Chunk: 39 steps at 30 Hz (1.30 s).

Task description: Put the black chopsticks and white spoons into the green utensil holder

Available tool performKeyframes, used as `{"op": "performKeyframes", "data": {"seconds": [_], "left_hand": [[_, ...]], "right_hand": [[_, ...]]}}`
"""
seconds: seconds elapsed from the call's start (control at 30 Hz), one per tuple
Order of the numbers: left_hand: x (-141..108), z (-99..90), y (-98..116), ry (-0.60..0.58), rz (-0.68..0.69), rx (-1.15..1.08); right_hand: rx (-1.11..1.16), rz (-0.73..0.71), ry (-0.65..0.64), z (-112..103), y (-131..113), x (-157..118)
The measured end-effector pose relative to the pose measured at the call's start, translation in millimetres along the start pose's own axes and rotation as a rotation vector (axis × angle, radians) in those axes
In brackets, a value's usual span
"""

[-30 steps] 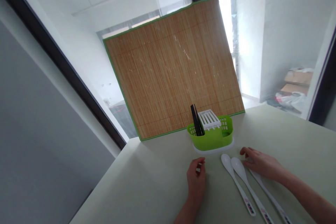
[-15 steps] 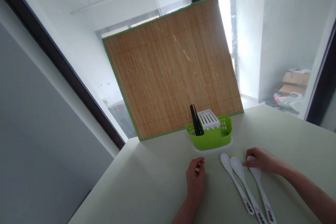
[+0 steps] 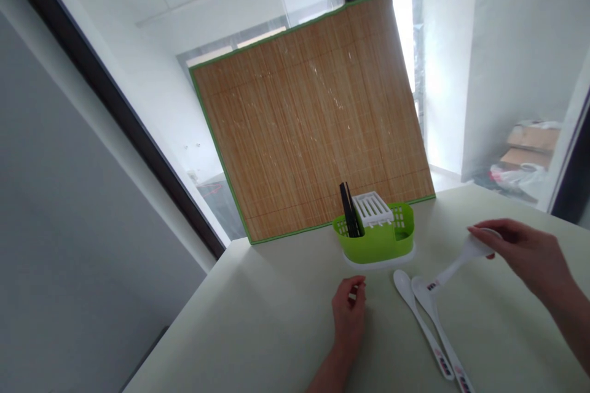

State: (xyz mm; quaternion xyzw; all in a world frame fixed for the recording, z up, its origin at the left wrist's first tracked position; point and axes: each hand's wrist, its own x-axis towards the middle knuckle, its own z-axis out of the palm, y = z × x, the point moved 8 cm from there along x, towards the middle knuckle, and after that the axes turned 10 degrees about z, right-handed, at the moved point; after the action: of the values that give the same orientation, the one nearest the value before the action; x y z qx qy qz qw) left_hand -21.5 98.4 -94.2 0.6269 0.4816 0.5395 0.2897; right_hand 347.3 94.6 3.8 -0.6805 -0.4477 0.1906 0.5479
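In the head view my right hand (image 3: 525, 249) grips a white spoon (image 3: 461, 261) by its bowl, lifted above the table at the right. The spoon's handle slants down to the left, its marked end over the bowl of another white spoon (image 3: 440, 325) on the table. Beside that one lies another spoon (image 3: 424, 319), bowl pointing away from me. My left hand (image 3: 349, 307) rests on the table left of the spoons, fingers curled in toward the thumb, with nothing seen in it. Behind both hands stands a green cutlery holder (image 3: 378, 244) with a white slotted top (image 3: 373, 209).
Black chopsticks (image 3: 349, 212) stand in the holder's left compartment. A bamboo mat (image 3: 308, 129) with green edging leans upright behind it, against the glass. The pale table (image 3: 276, 319) has its left edge running diagonally. Cardboard boxes (image 3: 530, 141) show beyond the glass.
My right hand has picked up the rightmost spoon by its bowl and raised it up and to the right, swinging the handle leftward. My left hand keeps its place and pose.
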Motion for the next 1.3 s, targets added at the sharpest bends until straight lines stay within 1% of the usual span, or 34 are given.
{"op": "performKeyframes", "data": {"seconds": [0.03,0.07,0.1,0.13,0.2,0.27,0.33,0.4,0.47,0.53,0.67,0.8,0.9,0.97,1.07,1.13,1.2,1.3], "left_hand": [[0,-0.1,1,0.0,0.003,0.001],[-1,0.0,3,-0.003,0.008,0.004],[-1,0.0,5,-0.006,0.017,0.007],[-1,0.0,7,-0.008,0.028,0.01],[-2,0.0,11,-0.016,0.057,0.018],[-3,0.8,16,-0.031,0.092,0.024],[-4,2.6,21,-0.053,0.139,0.027],[-7,5.1,27,-0.077,0.197,0.023],[-9,7.6,33,-0.103,0.251,0.013],[-13,9.3,38,-0.117,0.29,0.005],[-20,9.8,50,-0.099,0.34,-0.001],[-25,7.6,56,-0.023,0.305,-0.026],[-26,7.1,58,-0.002,0.283,-0.06],[-25,6.3,61,-0.007,0.286,-0.07],[-23,-0.5,59,0.016,0.256,-0.045],[-20,-9.0,56,0.054,0.225,-0.021],[-14,-20.3,55,0.107,0.208,-0.019],[5,-42.4,63,0.22,0.224,-0.053]], "right_hand": [[0.023,-0.001,0.014,0,-7,-5],[0.051,-0.008,-0.007,4,-13,-10],[0.073,-0.029,-0.056,13,-21,-16],[0.079,-0.074,-0.143,27,-30,-22],[0.024,-0.222,-0.315,57,-52,-37],[-0.074,-0.407,-0.42,84,-73,-55],[-0.104,-0.535,-0.503,107,-88,-71],[-0.086,-0.649,-0.565,125,-100,-87],[-0.062,-0.718,-0.622,138,-106,-101],[-0.046,-0.772,-0.67,147,-108,-113],[-0.024,-0.885,-0.728,151,-113,-135],[-0.024,-0.919,-0.776,153,-119,-149],[-0.029,-0.947,-0.76,151,-122,-155],[-0.062,-0.932,-0.71,147,-118,-153],[-0.111,-0.814,-0.639,135,-99,-139],[-0.107,-0.728,-0.633,125,-80,-127],[-0.099,-0.644,-0.613,117,-60,-115],[-0.235,-0.514,-0.487,110,-28,-92]]}}
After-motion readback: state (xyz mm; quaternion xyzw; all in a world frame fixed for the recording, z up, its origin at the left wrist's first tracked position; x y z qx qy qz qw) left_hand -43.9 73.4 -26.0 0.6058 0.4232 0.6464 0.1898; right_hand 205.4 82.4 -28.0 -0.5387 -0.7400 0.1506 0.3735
